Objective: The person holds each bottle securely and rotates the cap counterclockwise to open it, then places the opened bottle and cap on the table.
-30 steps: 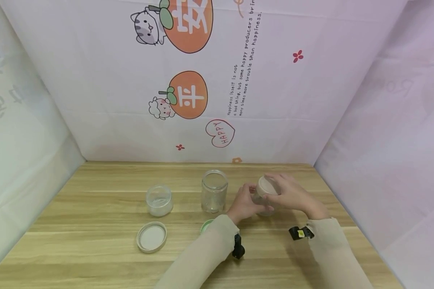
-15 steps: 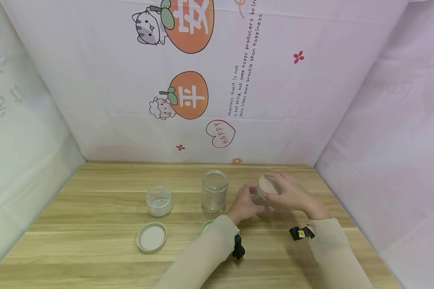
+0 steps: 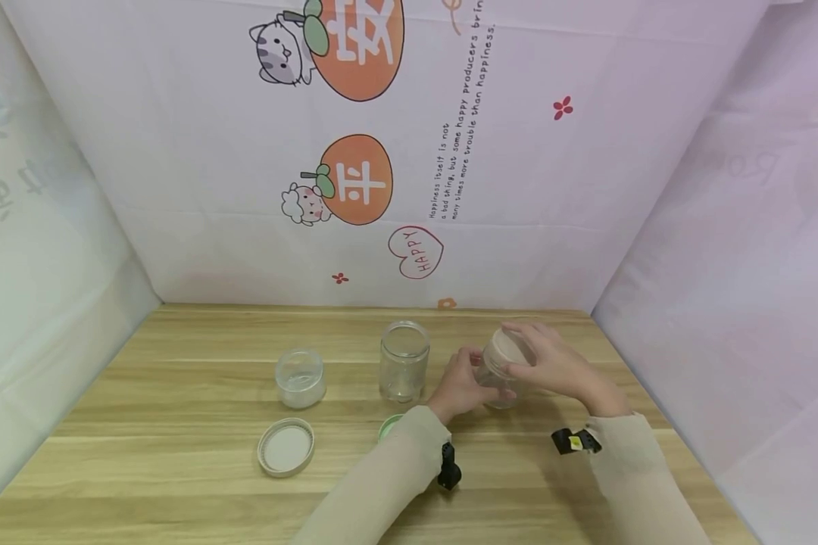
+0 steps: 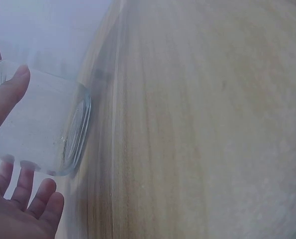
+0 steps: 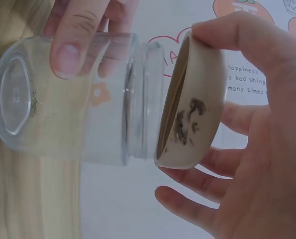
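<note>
A clear glass jar (image 5: 103, 129) stands upright on the table at the right. My left hand (image 3: 460, 386) holds it around the body, thumb on one side and fingers on the other. My right hand (image 3: 552, 367) grips a cream-coloured round lid (image 5: 200, 109) by its rim, thumb opposite the fingers. Seen from the right wrist, the lid is tilted and off the jar's threaded mouth, with a narrow gap that widens toward one side. Dark smudges mark the lid's side. In the left wrist view only part of the jar (image 4: 38, 119) shows.
A taller open clear jar (image 3: 404, 371) stands left of the hands. Farther left are a short clear jar (image 3: 301, 382) and an upturned cream lid (image 3: 285, 448). My left sleeve (image 3: 388, 469) partly covers a green lid (image 3: 388, 425). White printed cloth (image 3: 518, 250) walls the table.
My right hand has lifted and shifted slightly to the right with the lid, which has come off the jar's mouth. The left hand stays in place on the jar.
</note>
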